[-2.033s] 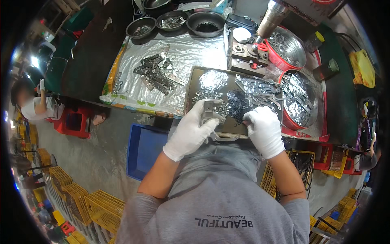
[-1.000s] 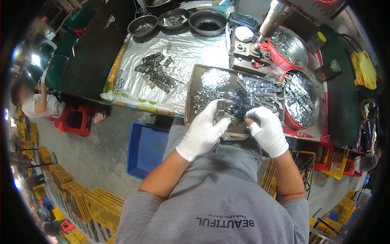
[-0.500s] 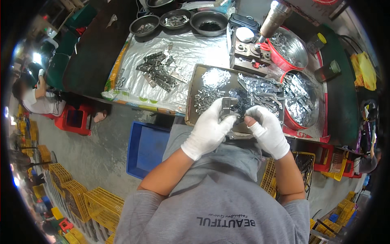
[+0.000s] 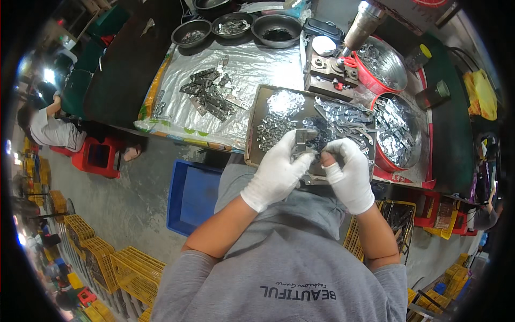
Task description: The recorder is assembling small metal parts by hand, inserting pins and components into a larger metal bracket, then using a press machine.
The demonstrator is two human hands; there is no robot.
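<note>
In front of me, over the near edge of a shallow metal tray (image 4: 249,140), my left hand (image 4: 276,174) in a white glove is closed round a small metal bracket (image 4: 301,137). My gloved right hand (image 4: 350,176) is just to its right, with a bare thumb tip pressed toward the fingers. Anything in that pinch is too small to make out. Beneath and beyond the hands, the tray bears shiny small metal pieces (image 4: 285,103), duller little parts (image 4: 274,133) and flat metal levers (image 4: 343,117).
A press ram (image 4: 365,27) and its die block (image 4: 328,80) stand beyond the tray. Red bowls of metal parts (image 4: 398,131) are at the right, dark bowls (image 4: 276,32) at the back. Metal strips (image 4: 212,94) lie on plastic sheeting. A blue bin (image 4: 194,198) is below left.
My right hand has shifted slightly left and its wrist a little lower. The left hand still grips the bracket, which is turned slightly. A person at far left has moved an arm.
</note>
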